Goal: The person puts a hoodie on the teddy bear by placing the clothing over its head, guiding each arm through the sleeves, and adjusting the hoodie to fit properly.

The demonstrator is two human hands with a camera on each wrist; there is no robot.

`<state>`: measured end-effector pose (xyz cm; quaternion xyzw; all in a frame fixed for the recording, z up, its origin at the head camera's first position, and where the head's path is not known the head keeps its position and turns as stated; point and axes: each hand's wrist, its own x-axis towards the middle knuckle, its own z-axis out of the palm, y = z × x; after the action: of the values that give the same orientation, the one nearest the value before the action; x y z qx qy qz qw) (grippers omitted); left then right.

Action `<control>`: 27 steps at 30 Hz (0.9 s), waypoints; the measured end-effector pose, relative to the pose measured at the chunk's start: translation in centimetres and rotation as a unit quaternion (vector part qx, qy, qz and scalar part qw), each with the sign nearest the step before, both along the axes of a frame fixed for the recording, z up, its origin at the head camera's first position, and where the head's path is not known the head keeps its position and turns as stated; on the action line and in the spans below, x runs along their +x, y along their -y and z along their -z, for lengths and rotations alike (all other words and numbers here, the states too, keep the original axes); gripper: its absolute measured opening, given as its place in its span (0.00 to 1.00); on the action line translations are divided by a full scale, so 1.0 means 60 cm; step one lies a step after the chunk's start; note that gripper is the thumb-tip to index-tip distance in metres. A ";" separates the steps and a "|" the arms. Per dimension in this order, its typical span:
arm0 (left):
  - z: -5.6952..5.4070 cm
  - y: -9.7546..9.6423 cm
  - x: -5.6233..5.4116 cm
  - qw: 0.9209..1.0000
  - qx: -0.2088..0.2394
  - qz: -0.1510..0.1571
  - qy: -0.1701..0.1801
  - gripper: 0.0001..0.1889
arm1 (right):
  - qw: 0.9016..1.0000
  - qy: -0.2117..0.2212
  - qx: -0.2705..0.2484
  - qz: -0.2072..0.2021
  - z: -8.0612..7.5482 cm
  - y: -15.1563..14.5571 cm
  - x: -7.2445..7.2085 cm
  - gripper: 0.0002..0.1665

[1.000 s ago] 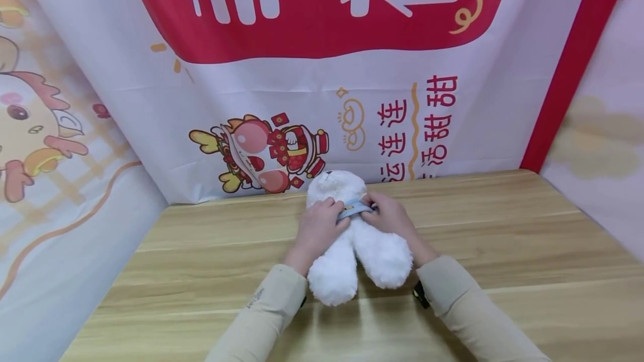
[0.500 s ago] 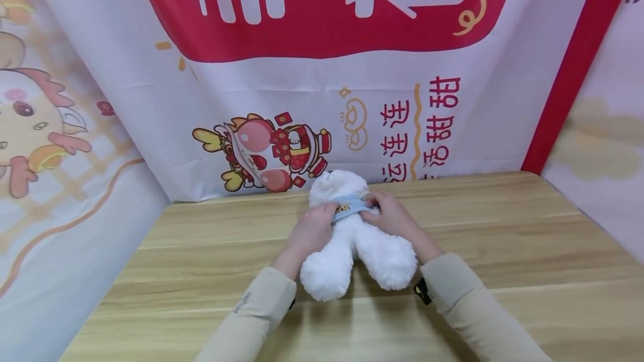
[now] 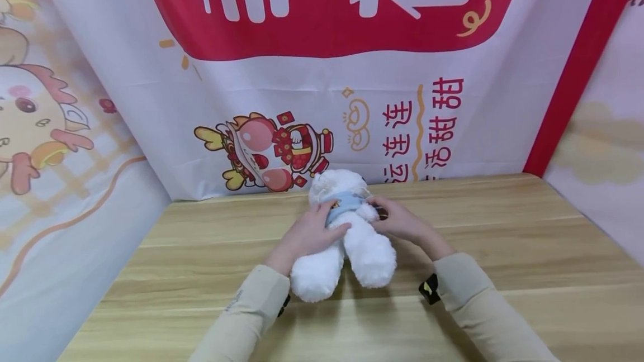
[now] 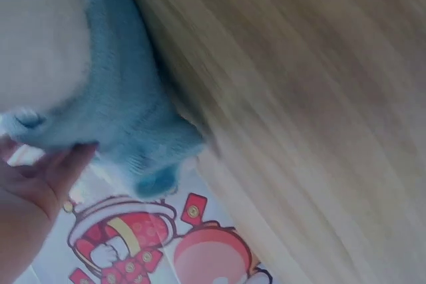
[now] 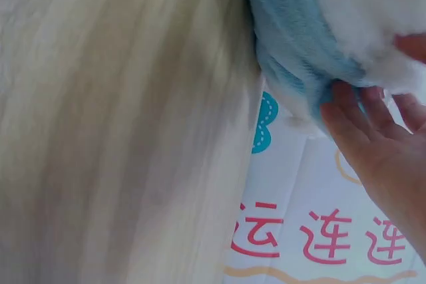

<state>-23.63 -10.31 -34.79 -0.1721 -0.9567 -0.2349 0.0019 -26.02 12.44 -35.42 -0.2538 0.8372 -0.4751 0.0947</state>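
Note:
A white plush toy [image 3: 371,253] lies on the wooden table, its head at the banner and its two legs toward the person. Round its upper body is a light blue shirt [image 3: 347,204] with a small print on the front. The left hand [image 3: 308,234] grips the toy's left side at the shirt, thumb across the lower body. In the left wrist view its fingertips [image 4: 83,154] meet the blue cloth [image 4: 126,91]. The right hand [image 3: 401,221] holds the toy's other side, by a small white arm. Blue cloth [image 5: 286,31] touches those fingers in the right wrist view.
The wooden table [image 3: 201,272] extends on both sides of the toy. A white and red printed banner [image 3: 282,77] hangs along its back edge. Printed cloth walls [image 3: 75,211] flank both sides. Dark straps [image 3: 429,289] show at the wrists.
The blue shirt has spread from a narrow band into a wider piece. The toy's legs have swung left, and a white arm now shows by the right hand. The left hand has shifted slightly left.

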 end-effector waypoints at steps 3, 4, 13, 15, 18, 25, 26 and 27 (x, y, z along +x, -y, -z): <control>0.002 -0.010 0.001 1.000 -0.014 -0.023 -0.005 0.41 | 1.000 -0.028 0.008 0.010 0.002 0.009 -0.002 0.24; 0.002 -0.013 0.001 0.999 -0.019 -0.028 -0.011 0.41 | 0.999 -0.040 0.010 0.013 0.003 0.012 -0.002 0.20; 0.002 -0.039 0.004 0.996 -0.051 -0.045 -0.052 0.34 | 0.993 -0.113 0.006 0.036 0.013 0.024 -0.009 0.06; 0.004 -0.045 0.005 0.996 -0.051 -0.047 -0.064 0.32 | 0.993 -0.105 -0.009 0.044 0.014 0.022 -0.009 0.07; 0.007 -0.054 0.005 0.995 -0.044 -0.055 -0.075 0.32 | 0.995 -0.084 -0.028 0.047 0.016 0.014 -0.008 0.08; 0.015 -0.072 0.000 0.992 -0.047 -0.032 -0.116 0.30 | 0.998 -0.049 -0.009 0.046 0.015 -0.008 -0.008 0.06; 0.016 -0.076 0.000 0.991 -0.050 -0.021 -0.124 0.29 | 0.997 -0.058 0.006 0.058 0.016 -0.008 -0.010 0.06; 0.016 -0.079 0.001 0.990 -0.053 -0.011 -0.130 0.28 | 0.995 -0.068 0.025 0.075 0.017 -0.008 -0.012 0.06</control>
<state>-23.60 -5.57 -35.76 -0.1903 -0.9614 -0.1592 0.1193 -26.71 12.89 -36.42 -0.2198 0.8700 -0.4412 0.0078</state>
